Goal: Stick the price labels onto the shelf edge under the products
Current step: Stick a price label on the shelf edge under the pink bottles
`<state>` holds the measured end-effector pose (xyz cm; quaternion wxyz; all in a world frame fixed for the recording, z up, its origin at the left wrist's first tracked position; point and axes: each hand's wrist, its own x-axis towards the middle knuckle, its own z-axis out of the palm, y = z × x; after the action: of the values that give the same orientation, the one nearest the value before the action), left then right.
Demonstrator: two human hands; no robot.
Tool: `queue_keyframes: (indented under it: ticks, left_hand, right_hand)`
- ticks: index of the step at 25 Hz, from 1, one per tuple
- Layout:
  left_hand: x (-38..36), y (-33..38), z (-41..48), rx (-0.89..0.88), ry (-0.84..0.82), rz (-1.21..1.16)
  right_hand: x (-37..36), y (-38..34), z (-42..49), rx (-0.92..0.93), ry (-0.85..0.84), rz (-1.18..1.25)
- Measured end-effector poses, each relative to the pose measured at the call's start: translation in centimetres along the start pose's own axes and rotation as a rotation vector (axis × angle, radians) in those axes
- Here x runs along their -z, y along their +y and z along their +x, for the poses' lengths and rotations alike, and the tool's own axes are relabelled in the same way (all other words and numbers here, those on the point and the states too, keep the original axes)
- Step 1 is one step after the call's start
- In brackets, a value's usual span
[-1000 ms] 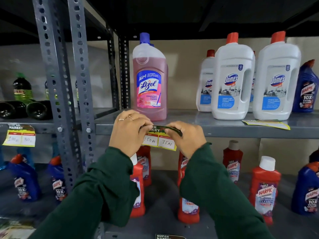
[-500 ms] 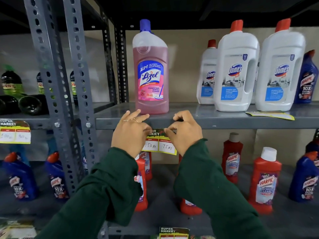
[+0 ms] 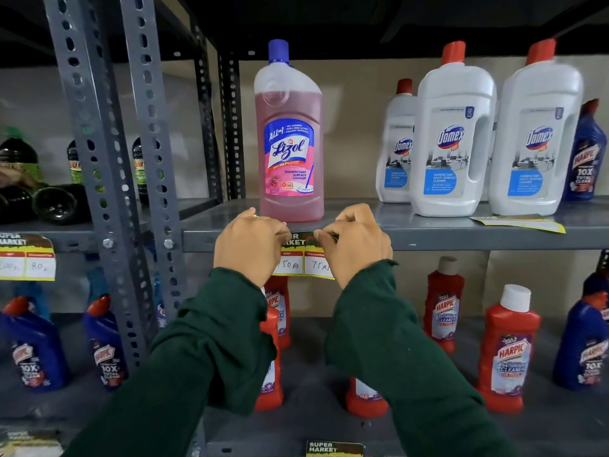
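Note:
A yellow and green price label (image 3: 302, 260) hangs on the front edge of the grey shelf (image 3: 461, 240), right under the pink Lizol bottle (image 3: 289, 140). My left hand (image 3: 250, 245) pinches the label's left top corner against the shelf edge. My right hand (image 3: 354, 240) pinches its right top corner. Both hands hide the label's outer ends. Another label (image 3: 519, 223) lies flat on the shelf top in front of the white Domex bottles (image 3: 456, 133).
A stuck label (image 3: 26, 257) hangs on the left rack's shelf edge. Perforated grey uprights (image 3: 112, 179) stand left of my hands. Red and blue Harpic bottles (image 3: 509, 347) fill the lower shelf. One more label (image 3: 334, 447) shows at the bottom edge. Dark bottles (image 3: 59, 202) lie at left.
The label's folded top has been pressed flat onto the shelf edge. My fingers curled in tighter on its corners. The view moved closer and slightly up.

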<state>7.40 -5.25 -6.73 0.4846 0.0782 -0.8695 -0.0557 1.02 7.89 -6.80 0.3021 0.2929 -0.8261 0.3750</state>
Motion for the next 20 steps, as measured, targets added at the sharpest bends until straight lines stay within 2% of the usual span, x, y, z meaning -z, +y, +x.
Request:
queue_keyframes:
  ticks: [6, 9, 13, 17, 20]
  left_hand:
    - [-0.4, -0.1, -0.3, -0.045, 0.057, -0.018]
    - [-0.7, -0.4, -0.3, -0.028, 0.046, -0.088]
    - [-1.2, -0.3, 0.1, -0.028, 0.043, -0.178]
    - [-2.6, -0.5, -0.1, -0.063, 0.034, -0.066]
    - [-3.0, -1.3, -0.5, -0.066, 0.068, -0.001]
  right_hand:
    - [-0.4, -0.3, 0.1, -0.029, 0.038, -0.030]
    - [-0.2, -0.1, 0.0, -0.015, 0.066, 0.032]
    - [-0.6, 0.1, 1.1, 0.096, -0.055, -0.011]
    - [-1.2, 0.6, 1.7, 0.119, -0.144, -0.185]
    - [-1.0, 0.6, 1.6, 0.101, -0.112, -0.157]
